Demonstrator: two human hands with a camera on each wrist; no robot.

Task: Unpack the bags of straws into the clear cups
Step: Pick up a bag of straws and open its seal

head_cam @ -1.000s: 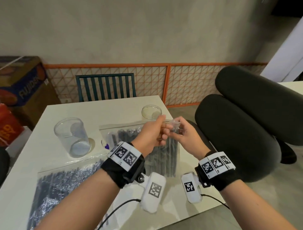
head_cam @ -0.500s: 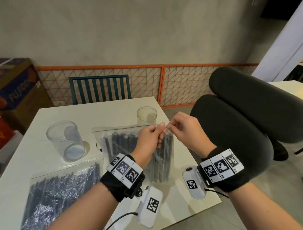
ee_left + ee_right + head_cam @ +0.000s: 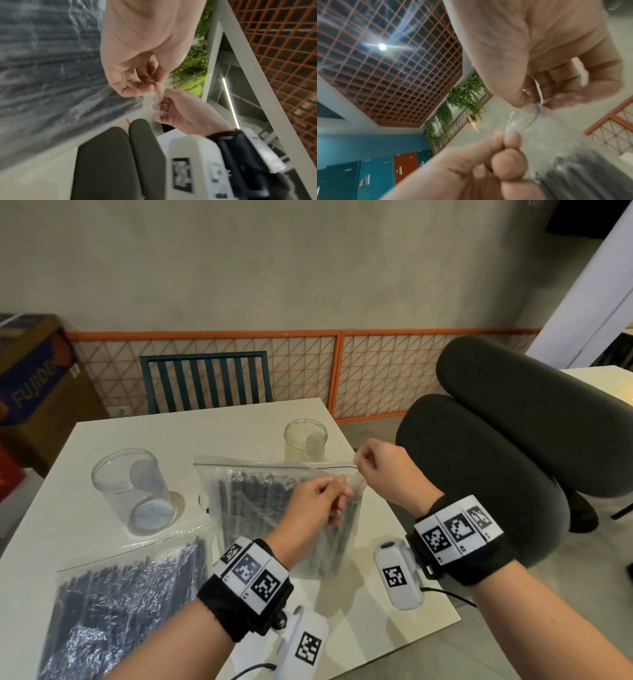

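Observation:
A clear zip bag of dark straws [image 3: 263,508] is held up over the white table [image 3: 219,426]. My left hand [image 3: 337,491] pinches the near lip of its top right corner. My right hand [image 3: 363,462] pinches the far lip, and the two lips stand pulled apart there. The left wrist view shows both hands [image 3: 154,93] on the crumpled plastic, with the bag of straws [image 3: 48,70] to the left. A second bag of straws [image 3: 113,607] lies flat at the near left. One clear cup [image 3: 133,491] stands at the left, another clear cup [image 3: 305,443] behind the held bag.
A black office chair [image 3: 496,460] stands close to the table's right edge. A teal slatted chair [image 3: 205,381] sits at the far side. Cardboard boxes [image 3: 30,378] are stacked on the left. An orange mesh fence [image 3: 376,371] runs along the wall.
My hands, pinched together on the bag's corner earlier, have drawn apart: the right hand moved up and right, and the bag's seal has parted at that corner.

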